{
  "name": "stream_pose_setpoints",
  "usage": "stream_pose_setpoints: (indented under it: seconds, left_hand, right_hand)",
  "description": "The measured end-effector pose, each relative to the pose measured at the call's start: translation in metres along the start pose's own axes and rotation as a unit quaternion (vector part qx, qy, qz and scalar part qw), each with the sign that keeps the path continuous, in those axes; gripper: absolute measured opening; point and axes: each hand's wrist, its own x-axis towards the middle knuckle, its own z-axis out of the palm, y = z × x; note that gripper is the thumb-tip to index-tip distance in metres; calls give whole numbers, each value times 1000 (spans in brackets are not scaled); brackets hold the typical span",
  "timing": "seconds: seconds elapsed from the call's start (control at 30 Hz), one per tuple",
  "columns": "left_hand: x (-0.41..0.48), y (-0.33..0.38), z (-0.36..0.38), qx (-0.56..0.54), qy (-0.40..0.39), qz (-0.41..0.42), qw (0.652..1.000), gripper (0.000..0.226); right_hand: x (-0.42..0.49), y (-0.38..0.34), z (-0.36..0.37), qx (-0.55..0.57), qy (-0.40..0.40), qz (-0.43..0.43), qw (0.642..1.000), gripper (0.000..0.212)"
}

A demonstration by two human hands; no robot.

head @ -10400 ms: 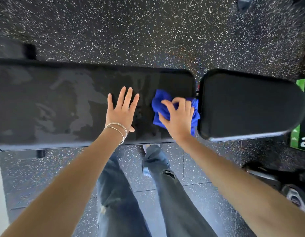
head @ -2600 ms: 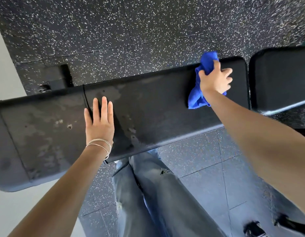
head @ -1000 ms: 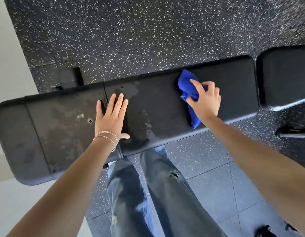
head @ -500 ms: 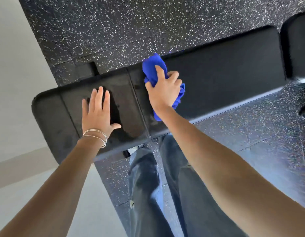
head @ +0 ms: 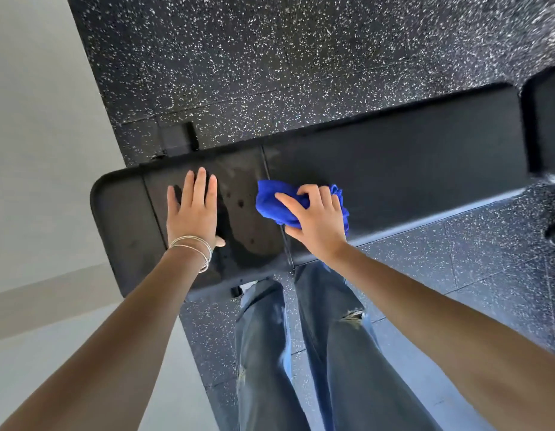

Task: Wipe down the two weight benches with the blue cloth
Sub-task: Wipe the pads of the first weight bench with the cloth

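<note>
Closest in, two legs in faded blue jeans (head: 270,353) stand on the speckled rubber floor (head: 425,275). One knee is torn, and a pale shoe toe (head: 247,287) just shows under the bench's near edge. Both bare forearms reach forward over the legs. The left hand (head: 193,213), with thin silver bangles (head: 193,245) at its wrist, lies flat on the black bench pad (head: 410,175), fingers straight and together, holding nothing. Just beside it, the right hand (head: 316,225) curls its fingers over the bunched blue cloth (head: 274,205) and presses it onto the pad at a stitched seam near the bench's left end. The vinyl between the hands shines damp, with a few dark spots. Beyond the pad the same floor runs on, darker, and a black bench foot (head: 176,140) sticks out onto it. A pale wall (head: 36,119) rises at the left. Half a second ago the cloth sat at the pad's far edge; it is now closer to the near edge. Ten seconds ago it was at the opposite end, by the gap. A second black pad (head: 546,126) is cut off at the right border. The padding hides the bench frame, and the right hand covers much of the cloth.
</note>
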Motion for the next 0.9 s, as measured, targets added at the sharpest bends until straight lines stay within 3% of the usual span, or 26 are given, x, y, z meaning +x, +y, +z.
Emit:
stream_pose_setpoints:
  seconds: [0.23, 0.4, 0.63, 0.8, 0.9]
  left_hand:
    - [1, 3, 2, -1, -7, -6, 1000, 128]
    - [2, 1, 4, 5, -14, -9, 1000, 129]
    - [2, 4, 6, 11, -19, -12, 1000, 130]
    - [1, 1, 3, 11, -12, -8, 1000, 129]
    - [0, 2, 2, 24, -6, -4, 1000, 128]
  right_hand:
    - [116, -20, -14, -15, -14, 123, 992, 48]
    - [191, -23, -22, -18, -160, 127, 979, 43]
    - [94, -21, -10, 12, 24, 91, 996, 44]
    - [2, -26, 12, 36, 54, 86, 994, 45]
    - [-40, -9, 15, 13, 22, -9, 1000, 58]
